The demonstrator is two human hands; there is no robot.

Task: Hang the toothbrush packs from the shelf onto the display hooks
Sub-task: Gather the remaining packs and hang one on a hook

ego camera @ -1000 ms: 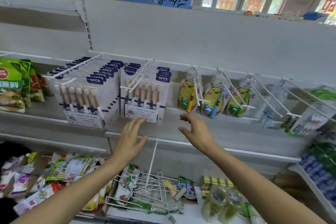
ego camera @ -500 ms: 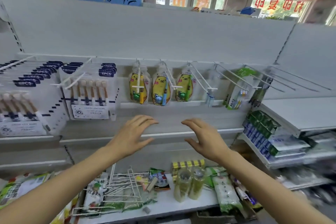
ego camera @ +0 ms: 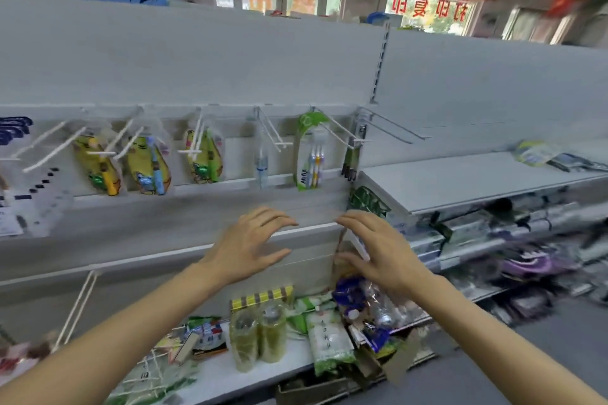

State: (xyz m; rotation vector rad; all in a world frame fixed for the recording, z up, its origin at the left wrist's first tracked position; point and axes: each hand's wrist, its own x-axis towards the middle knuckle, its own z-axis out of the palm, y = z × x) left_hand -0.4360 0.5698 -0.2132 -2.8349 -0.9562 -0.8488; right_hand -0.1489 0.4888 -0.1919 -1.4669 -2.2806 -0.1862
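— What's nearest to us?

— The low shelf (ego camera: 230,368), heaped with snack bags, two jars (ego camera: 258,335) wrapped in plastic, and a striped box (ego camera: 261,296) behind them.

— And the hands?

— Both raised in front of the shelving, palms down, close together but apart. The left hand (ego camera: 245,248) has its fingers spread loosely and holds nothing. The right hand (ego camera: 383,250) is spread the same way, hovering over the bags; blurred packaging shows behind its fingers, but nothing sits in its grip.

— Where are the toothbrush packs?

— Beyond the hands, on the white hooks (ego camera: 197,138) along the back panel. Three yellow cartoon packs (ego camera: 148,164) hang side by side at the left. To their right a clear pack (ego camera: 261,159) hangs alone, then a green-topped pack (ego camera: 309,154) with several brushes, then a dark narrow pack (ego camera: 351,161) at the panel's edge.

— Anything further off?

— A grey shelf (ego camera: 460,184) at the right carries a few blurred packs near its far end. Past the shelving, windows with red lettering (ego camera: 431,8).
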